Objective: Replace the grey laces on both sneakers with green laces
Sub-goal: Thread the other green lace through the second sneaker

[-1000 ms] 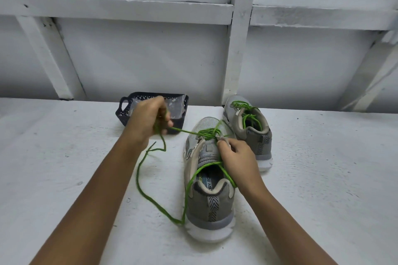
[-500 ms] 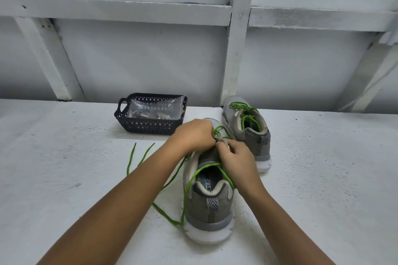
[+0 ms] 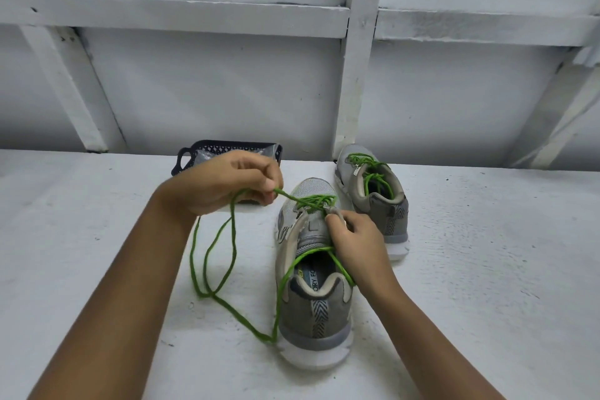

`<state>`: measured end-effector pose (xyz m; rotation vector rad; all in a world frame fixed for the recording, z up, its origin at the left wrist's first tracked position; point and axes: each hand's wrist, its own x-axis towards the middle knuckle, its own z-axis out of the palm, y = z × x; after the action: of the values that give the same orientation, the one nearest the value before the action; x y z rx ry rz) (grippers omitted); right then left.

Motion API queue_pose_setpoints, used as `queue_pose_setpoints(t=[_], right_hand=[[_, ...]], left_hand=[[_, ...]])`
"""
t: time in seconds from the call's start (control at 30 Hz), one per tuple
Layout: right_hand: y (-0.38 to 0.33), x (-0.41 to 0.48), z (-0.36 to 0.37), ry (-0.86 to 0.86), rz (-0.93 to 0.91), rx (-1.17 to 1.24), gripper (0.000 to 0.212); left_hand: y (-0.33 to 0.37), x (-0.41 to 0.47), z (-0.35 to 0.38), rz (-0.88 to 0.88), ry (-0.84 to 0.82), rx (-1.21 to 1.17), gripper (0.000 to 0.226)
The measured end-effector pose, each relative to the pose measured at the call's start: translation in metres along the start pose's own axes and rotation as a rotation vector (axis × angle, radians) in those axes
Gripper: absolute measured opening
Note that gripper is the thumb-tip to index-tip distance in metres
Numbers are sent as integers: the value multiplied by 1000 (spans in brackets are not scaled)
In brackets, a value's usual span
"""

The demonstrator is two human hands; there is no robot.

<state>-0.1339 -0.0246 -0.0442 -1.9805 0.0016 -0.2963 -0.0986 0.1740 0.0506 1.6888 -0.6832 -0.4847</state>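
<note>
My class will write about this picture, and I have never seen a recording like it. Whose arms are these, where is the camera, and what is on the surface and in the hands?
There is no machine here. A person works with bare hands, and the one picture comes from a wide-angle camera worn on their head, looking forward and down. So the two arms reaching in from below are the person's own. The left hand pinches a green lace, whose loose length loops down onto the white surface. The right hand grips the near sneaker at its upper, by the eyelets. This sneaker is only partly laced in green. A second sneaker stands behind it to the right, with green lace in it. A black basket sits behind the left hand, and what it holds is unclear.
</note>
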Motion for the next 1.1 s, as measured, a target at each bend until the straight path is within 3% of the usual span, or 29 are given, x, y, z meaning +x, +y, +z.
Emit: queue_pose_setpoints(t=[0.07,0.17,0.33,0.4,0.47,0.67,0.8,1.1], right_hand=[[1,0,0,1,0,-5,36],[2,1,1,4,-3,-6,38],[2,1,1,4,-34,-13,38],[2,0,0,8,-59,-21,36],[2,1,0,11,-64,-16,35],[2,2,0,11,-49,-11,33],[2,1,0,9,-41,-9,32],[3,2,1,31,-24,-20,34]], left_hand=[[2,-1,-1,-48,11,146,22],[0,17,12,-218,204,373,25],[-16,54,49,-300,316,1153,31],[-25,65,63,-293,333,1263,27],[-29,70,68,-295,319,1252,17],[-34,72,64,-351,269,1173,20],[-37,68,61,-285,329,968,16],[-25,45,61,-191,330,767,17]])
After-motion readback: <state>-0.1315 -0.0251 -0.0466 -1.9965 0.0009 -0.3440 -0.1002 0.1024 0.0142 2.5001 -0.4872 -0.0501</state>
